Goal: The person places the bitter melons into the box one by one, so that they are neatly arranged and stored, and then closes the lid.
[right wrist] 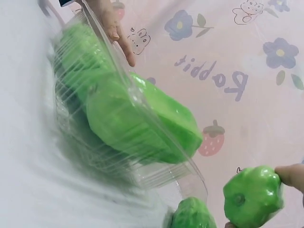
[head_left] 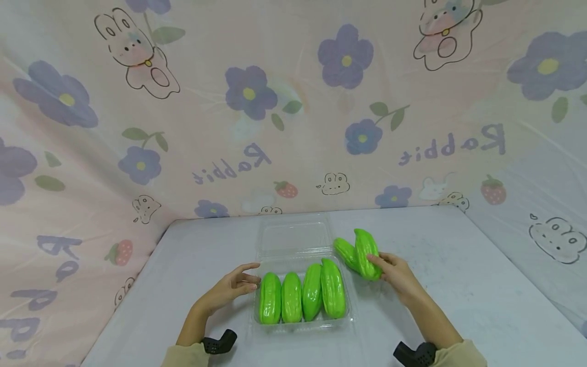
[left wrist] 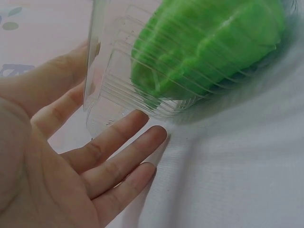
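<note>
A clear plastic clamshell box (head_left: 300,325) lies on the table with several glossy green bitter melons (head_left: 291,298) side by side in it. My right hand (head_left: 401,278) pinches another bitter melon (head_left: 365,250) between thumb and fingers, to the right of the box. Behind that one, a further bitter melon (head_left: 345,252) lies by the box's back right corner. At the box's left side is my left hand (head_left: 234,285), its fingers spread and loosely bent. In the left wrist view, its fingertips (left wrist: 140,116) are close to the ribbed wall; whether they touch it I cannot tell.
The box's transparent lid (head_left: 294,237) is folded back flat behind it. A white cover lies over the table (head_left: 206,244). A printed curtain (head_left: 298,127) with flowers and rabbits hangs along the back and sides. Black wrist devices (head_left: 220,341) sit on both forearms.
</note>
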`<state>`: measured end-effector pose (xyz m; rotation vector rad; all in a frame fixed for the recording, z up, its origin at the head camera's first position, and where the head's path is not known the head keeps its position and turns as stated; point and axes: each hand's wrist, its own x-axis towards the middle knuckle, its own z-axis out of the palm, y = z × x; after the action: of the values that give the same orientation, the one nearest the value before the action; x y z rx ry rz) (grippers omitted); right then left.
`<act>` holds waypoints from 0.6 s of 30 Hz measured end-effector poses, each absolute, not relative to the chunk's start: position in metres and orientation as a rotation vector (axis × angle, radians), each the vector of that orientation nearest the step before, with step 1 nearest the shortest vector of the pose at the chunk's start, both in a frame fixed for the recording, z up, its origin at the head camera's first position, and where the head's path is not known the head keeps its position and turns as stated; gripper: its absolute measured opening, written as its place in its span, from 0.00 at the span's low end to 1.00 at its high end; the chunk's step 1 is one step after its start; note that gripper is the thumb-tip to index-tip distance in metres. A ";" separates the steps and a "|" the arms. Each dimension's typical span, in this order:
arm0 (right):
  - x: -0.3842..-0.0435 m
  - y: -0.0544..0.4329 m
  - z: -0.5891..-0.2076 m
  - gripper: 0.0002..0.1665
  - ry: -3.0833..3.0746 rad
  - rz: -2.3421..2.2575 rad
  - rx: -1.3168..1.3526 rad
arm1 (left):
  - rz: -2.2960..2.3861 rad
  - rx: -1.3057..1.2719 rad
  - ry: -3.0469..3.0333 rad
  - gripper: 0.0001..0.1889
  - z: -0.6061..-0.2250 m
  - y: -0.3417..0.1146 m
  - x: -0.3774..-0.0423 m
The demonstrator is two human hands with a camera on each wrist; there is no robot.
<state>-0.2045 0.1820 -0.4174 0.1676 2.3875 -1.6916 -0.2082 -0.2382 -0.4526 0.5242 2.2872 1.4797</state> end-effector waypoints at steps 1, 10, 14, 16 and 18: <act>-0.204 0.181 -0.417 0.47 2.391 -1.692 0.167 | 1.480 0.524 2.287 0.33 -0.453 -0.238 -0.208; -0.201 0.170 -0.419 0.43 2.379 -1.727 0.124 | 1.475 0.522 2.288 0.33 -0.454 -0.239 -0.209; -0.200 0.165 -0.421 0.41 2.368 -1.744 0.111 | 1.476 0.520 2.291 0.33 -0.454 -0.239 -0.209; -0.199 0.163 -0.422 0.41 2.363 -1.758 0.110 | 1.476 0.520 2.291 0.33 -0.455 -0.239 -0.209; -0.199 0.161 -0.424 0.40 2.354 -1.772 0.114 | 1.476 0.520 2.289 0.34 -0.455 -0.239 -0.209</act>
<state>-0.1987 0.1614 -0.4235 0.1139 2.3542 -1.7725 -0.2095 -0.2390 -0.4552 0.5199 2.2888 1.4760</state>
